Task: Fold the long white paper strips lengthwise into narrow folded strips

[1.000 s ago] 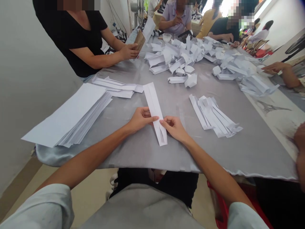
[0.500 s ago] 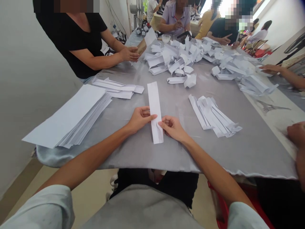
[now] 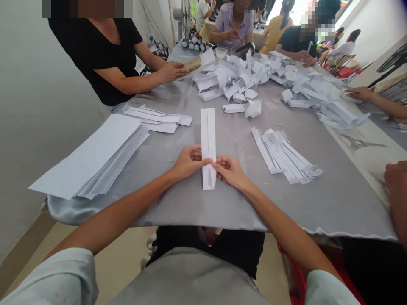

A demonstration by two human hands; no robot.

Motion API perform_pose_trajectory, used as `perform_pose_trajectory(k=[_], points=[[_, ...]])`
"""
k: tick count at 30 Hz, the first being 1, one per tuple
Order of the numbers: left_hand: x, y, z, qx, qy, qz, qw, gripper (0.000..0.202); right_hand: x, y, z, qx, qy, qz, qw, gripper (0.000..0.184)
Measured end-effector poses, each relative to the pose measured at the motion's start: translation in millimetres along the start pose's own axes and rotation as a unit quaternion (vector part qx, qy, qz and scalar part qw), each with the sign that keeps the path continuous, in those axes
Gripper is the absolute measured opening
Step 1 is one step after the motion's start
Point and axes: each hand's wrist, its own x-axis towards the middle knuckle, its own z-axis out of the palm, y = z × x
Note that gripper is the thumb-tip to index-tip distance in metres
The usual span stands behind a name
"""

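Observation:
A long folded white paper strip [image 3: 208, 135] lies lengthwise on the grey tablecloth [image 3: 222, 203] in front of me, its two long edges folded in to a centre seam. My left hand [image 3: 188, 162] pinches the strip's left edge near its close end. From the other side, my right hand [image 3: 230, 170] pinches the right edge, fingers curled. Both hands press the strip onto the cloth.
A stack of flat white sheets [image 3: 92, 156] lies at my left, a few folded strips [image 3: 159, 118] beyond it. Several finished strips [image 3: 286, 154] lie at my right. A big heap of folded papers [image 3: 254, 76] fills the far table. Other people sit around the table; another person's hand [image 3: 396, 178] is at the right edge.
The strip has swung from a slant to straight ahead of me and slid slightly nearer the centre. My hands stay pinched on its near end. The person in black lowered a brown piece.

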Motion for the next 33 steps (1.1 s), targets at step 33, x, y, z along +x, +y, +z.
perform_pose_trajectory(k=[33], points=[[1.5,-1.4,-7.4,0.028,-0.048,-0.003,0.998,0.048,1.5,-0.5,-5.9,0.007,-0.067,-0.013,0.998,0.048]])
